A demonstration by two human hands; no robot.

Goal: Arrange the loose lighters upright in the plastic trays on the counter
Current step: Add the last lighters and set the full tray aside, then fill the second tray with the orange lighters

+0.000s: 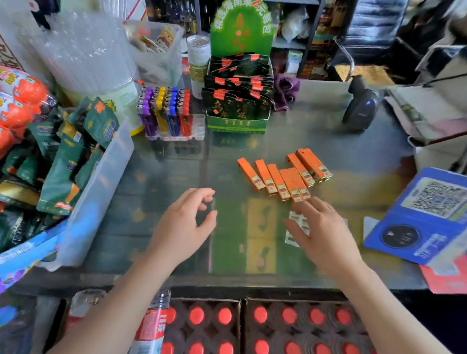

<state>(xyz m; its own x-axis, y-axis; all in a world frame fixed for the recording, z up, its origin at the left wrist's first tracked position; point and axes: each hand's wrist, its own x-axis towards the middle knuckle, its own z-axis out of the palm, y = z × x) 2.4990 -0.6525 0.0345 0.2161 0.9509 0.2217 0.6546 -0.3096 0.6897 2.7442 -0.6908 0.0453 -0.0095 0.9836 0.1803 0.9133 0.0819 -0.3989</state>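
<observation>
Two hands: both bare and empty, held over the glass-topped table, the left apart from the right.
Far-left bin: a clear plastic bin holds green snack pouches, with orange-and-white chocolate eggs piled behind them.
Tray of lighters: a clear plastic tray stands at the back of the table, left of centre; purple, yellow, blue and red lighters stand upright in its rows, and its rightmost slots are unfilled.
Green display box: a green carton of dark sachets sits just right of the tray.
Left hand: the left hand hovers above the table with its fingers loosely curled and spread, gripping nothing.
Loose lighters: seven orange lighters lie flat side by side, right of centre, well apart from the tray.
Right hand: the right hand is palm-down with fingers spread, their tips just beside the near ends of the orange lighters; whether they touch cannot be told. It partly covers a white packet.
Scanner: a black barcode scanner stands at the back right.
Blue placard: a blue QR-code placard lies at the right edge.
</observation>
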